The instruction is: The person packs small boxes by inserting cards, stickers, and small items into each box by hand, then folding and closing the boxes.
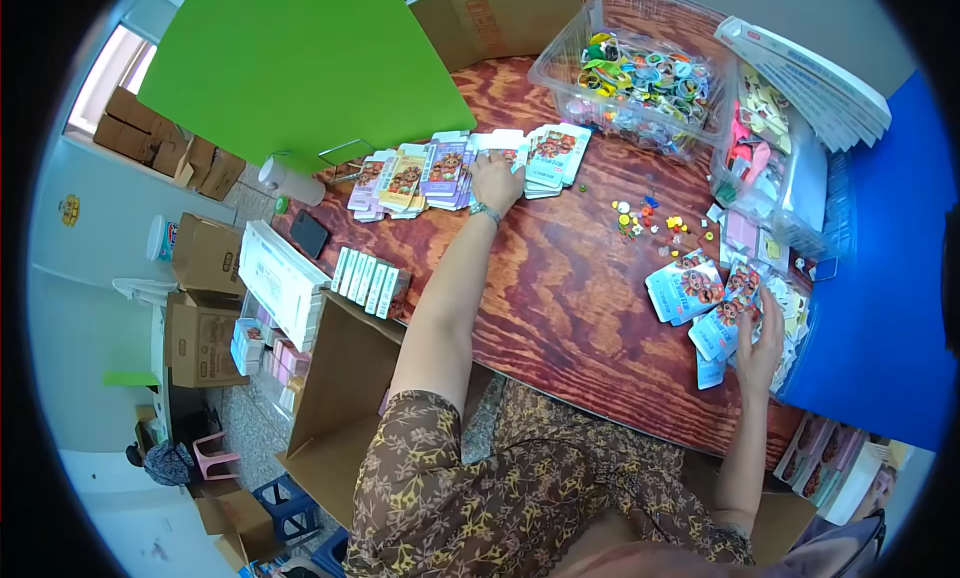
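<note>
My left hand (pixel 497 183) reaches to the back of the table, its fingers stretched over a pale stack of flat cartons. Beside it lie purple cartons (pixel 447 168), yellow cartons (pixel 402 181) and pink cartons (pixel 370 183). Right of that hand is a stack of light-blue cartons (pixel 555 158). At the right side, my right hand (pixel 762 340) has its thumb and fingers around the edge of a blue flat carton (pixel 715 331). Another blue carton (pixel 685 286) lies against it, fanned out. Small colourful trinkets (pixel 640 218) are scattered on the wood beyond.
A clear plastic bin (pixel 640 118) of colourful bands stands at the back, with another clear bin (pixel 800 198) to its right. A green board (pixel 300 68) rises at the back left. A phone (pixel 309 234) and small upright boxes (pixel 365 281) lie near the left edge.
</note>
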`<state>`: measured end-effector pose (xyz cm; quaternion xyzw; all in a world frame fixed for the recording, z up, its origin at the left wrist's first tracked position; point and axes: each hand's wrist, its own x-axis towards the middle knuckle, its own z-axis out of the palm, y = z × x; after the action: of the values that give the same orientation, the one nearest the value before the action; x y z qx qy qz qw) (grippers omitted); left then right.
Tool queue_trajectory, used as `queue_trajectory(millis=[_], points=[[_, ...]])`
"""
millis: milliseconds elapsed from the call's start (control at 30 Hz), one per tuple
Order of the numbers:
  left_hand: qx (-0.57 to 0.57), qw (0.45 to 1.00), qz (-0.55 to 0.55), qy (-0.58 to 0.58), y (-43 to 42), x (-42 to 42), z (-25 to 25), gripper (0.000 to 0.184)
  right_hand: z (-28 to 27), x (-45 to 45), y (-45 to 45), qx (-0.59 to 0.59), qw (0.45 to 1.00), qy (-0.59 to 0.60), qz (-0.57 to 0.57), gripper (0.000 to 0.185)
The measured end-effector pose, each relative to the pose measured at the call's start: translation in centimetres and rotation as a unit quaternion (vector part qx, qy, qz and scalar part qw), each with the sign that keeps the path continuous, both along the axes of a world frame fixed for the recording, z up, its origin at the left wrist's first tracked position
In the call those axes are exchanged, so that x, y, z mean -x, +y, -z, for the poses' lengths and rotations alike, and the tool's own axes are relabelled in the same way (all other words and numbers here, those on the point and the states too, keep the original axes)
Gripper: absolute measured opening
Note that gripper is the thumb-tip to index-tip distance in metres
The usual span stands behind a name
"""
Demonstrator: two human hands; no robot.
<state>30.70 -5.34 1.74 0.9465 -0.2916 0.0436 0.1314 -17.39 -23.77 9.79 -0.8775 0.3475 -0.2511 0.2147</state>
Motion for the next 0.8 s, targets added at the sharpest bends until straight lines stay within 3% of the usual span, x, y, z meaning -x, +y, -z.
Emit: queue_trajectory(millis=[200,267,333,433,467,600,700,800], points=[[-0.11,0.992,-0.048,0.042,-1.4,-0.3,-0.8,0.083,-1.8,-0.6,1.8,0.014,1.0,-0.006,-0.015,0.046],[-0.095,0.993,-0.044,0.061,-1.3,-1.2,0.2,0.082,-1.5,-0.5,2.0,-0.005,1.0,-0.009,-0.011,0.045],[-0.086,0.99,-0.034,0.109,-0.8,-1.1,-1.9,0.085,-2.1,-0.4,2.6,-0.005,1.0,-0.015,-0.012,0.045],[-0.048,0.991,-0.077,0.096,-0.7,-1.9,-0.7,0.094,-2.5,-0.9,2.7,0.005,0.999,-0.022,-0.023,0.044],[-0.002,0.986,-0.099,0.137,-0.9,-2.2,-0.3,0.103,-2.6,-1.0,2.7,0.01,0.999,-0.022,-0.027,0.044],[0.139,0.986,-0.089,0.024,-0.4,1.9,-3.7,0.105,-3.3,-1.8,3.9,0.023,0.997,-0.053,-0.045,0.043],[0.254,0.966,0.045,0.012,0.3,7.0,-5.7,0.101,-3.8,-3.8,5.5,0.035,0.99,-0.079,-0.116,0.041],[0.314,0.943,0.106,0.021,0.8,15.0,-8.0,0.09,-4.1,-6.9,8.3,0.023,0.976,-0.128,-0.173,0.041]])
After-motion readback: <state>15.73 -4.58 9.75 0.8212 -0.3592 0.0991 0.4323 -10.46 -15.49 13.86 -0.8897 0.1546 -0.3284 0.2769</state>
